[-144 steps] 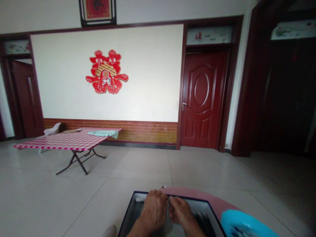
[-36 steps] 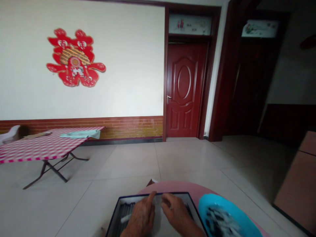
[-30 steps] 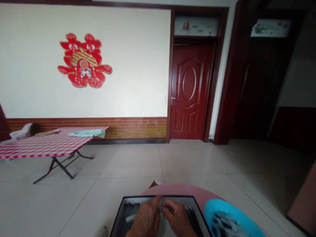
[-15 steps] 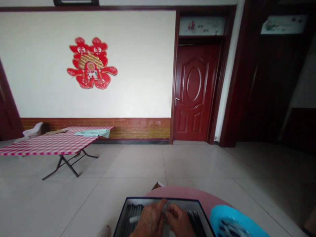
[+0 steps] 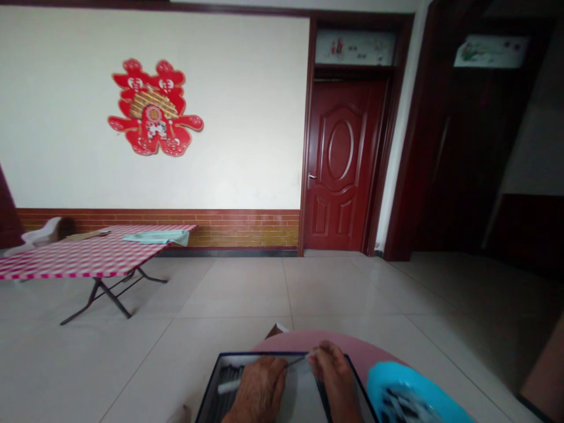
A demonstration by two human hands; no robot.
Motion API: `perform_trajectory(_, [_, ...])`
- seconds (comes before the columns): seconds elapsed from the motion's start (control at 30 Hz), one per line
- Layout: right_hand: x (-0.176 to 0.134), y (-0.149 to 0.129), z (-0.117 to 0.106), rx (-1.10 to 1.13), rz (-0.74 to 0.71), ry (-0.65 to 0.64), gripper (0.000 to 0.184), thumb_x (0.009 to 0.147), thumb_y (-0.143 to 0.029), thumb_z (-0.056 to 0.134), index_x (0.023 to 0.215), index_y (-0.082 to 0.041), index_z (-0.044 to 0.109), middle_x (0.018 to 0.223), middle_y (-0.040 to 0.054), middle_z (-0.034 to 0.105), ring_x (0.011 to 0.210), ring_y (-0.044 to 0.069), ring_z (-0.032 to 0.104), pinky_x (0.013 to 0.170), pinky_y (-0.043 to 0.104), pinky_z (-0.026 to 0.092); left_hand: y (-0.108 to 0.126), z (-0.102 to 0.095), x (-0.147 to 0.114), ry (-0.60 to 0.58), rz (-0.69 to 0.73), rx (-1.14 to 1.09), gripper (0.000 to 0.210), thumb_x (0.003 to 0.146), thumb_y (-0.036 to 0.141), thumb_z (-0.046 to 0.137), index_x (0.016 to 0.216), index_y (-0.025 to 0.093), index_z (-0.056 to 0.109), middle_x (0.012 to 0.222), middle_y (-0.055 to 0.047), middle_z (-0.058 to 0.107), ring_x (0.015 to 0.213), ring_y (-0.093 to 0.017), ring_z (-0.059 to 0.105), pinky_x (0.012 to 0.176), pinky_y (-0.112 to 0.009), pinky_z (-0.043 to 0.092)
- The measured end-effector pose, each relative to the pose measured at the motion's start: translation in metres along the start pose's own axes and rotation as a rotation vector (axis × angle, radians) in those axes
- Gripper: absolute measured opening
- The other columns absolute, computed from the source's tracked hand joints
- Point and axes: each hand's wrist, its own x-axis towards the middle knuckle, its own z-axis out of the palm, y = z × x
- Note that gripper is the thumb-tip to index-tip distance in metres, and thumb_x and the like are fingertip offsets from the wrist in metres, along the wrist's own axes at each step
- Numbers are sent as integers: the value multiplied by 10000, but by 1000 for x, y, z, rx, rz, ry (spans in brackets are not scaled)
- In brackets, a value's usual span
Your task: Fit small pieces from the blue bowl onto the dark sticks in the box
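Note:
A shallow dark-rimmed box [image 5: 210, 385] with a pale inside lies under both hands at the bottom of the view. My left hand [image 5: 259, 389] is closed over its left half. From that hand's outer side sticks a white tube [image 5: 228, 386]; its other end is hidden. A thin dark rod [image 5: 296, 361] spans from my left fingers to my right hand [image 5: 331, 373], whose fingertips pinch its pale end. Dark slender sticks [image 5: 224, 405] lie side by side in the box, left of my left hand. Another dark strip is partly hidden beside my right wrist.
The box rests on a round pink table top [image 5: 308, 339]. At its right stands a bright blue basin [image 5: 392, 373] with blurred dark and pale pieces inside. Further off at left is a folding table [image 5: 88, 258] with a checked cover, and a red door [image 5: 341, 205] stands beyond.
My hands, close together before, are now apart: the right has moved up and right, exposing the thin rod between them. The whole view has shifted slightly.

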Motion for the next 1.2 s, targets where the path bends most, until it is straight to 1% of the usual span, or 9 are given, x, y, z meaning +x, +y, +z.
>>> perform_trajectory(0.07, [1, 8, 0, -154, -147, 37, 271, 753, -364, 506, 926, -170, 581, 907, 100, 668, 849, 237, 616, 739, 342, 484, -2, 3, -1, -21, -14, 30, 210, 855, 176, 383, 910, 210, 583, 802, -52, 654, 771, -200, 629, 677, -293, 481])
perform_trajectory(0.2, [-7, 25, 6, -557, -719, -54, 260, 759, -200, 496, 1004, -212, 585, 1056, 78, 638, 1023, 236, 557, 913, 388, 401, -4, 7, -1, 10, 25, 71, 209, 848, 167, 376, 867, 206, 581, 796, -52, 648, 750, -193, 620, 649, -278, 473])
perform_trajectory(0.3, [-18, 35, 17, -760, -914, -159, 314, 744, -115, 468, 1025, -218, 562, 1030, 58, 645, 1003, 230, 563, 954, 426, 352, -3, 6, -1, 52, 86, 53, 213, 847, 175, 372, 864, 206, 582, 809, -51, 648, 758, -179, 616, 656, -257, 470])
perform_trajectory(0.5, [-18, 39, 18, -925, -859, -303, 210, 731, -66, 430, 780, -212, 573, 763, 22, 652, 715, 187, 589, 680, 302, 447, -5, 11, -5, -18, 49, 88, 176, 828, 184, 420, 806, 213, 592, 751, -31, 646, 711, -185, 620, 629, -270, 482])
perform_trajectory(0.63, [-1, 31, -11, -1006, -813, -276, 316, 743, -43, 399, 903, -218, 607, 923, 44, 678, 880, 181, 600, 805, 279, 435, -20, 23, -10, 75, 56, 109, 272, 790, 164, 448, 1033, 208, 562, 953, -67, 652, 884, -212, 614, 752, -328, 497])
perform_trajectory(0.73, [8, 17, -37, -1098, -634, -276, 309, 772, -64, 388, 924, -200, 620, 985, 75, 669, 948, 181, 591, 830, 264, 432, -27, 27, -11, 121, 56, 114, 377, 773, 132, 428, 1135, 201, 509, 1079, -93, 616, 995, -217, 578, 824, -342, 482])
perform_trajectory(0.9, [4, 1, -64, -1227, -401, -297, 303, 750, -80, 408, 927, -156, 642, 992, 118, 669, 962, 215, 598, 854, 298, 437, -23, 22, -9, 56, 39, 120, 433, 750, 99, 395, 1163, 187, 496, 1070, -103, 612, 984, -224, 580, 814, -350, 494])
perform_trajectory(1.07, [-7, 33, -73, -1252, -338, -293, 431, 736, -80, 380, 1087, -148, 620, 1119, 135, 649, 1032, 253, 588, 898, 336, 420, -26, 28, -8, 41, 116, 132, 597, 744, 37, 342, 1321, 188, 328, 1113, -91, 607, 1015, -204, 568, 899, -359, 452])
perform_trajectory(1.2, [-7, 67, -75, -933, -433, -158, 358, 665, -129, 482, 943, -221, 687, 987, 103, 709, 921, 277, 632, 793, 325, 459, -26, 31, -9, 24, 111, 95, 730, 701, -33, 302, 1387, 176, 165, 1181, -98, 575, 1073, -184, 533, 914, -341, 432])
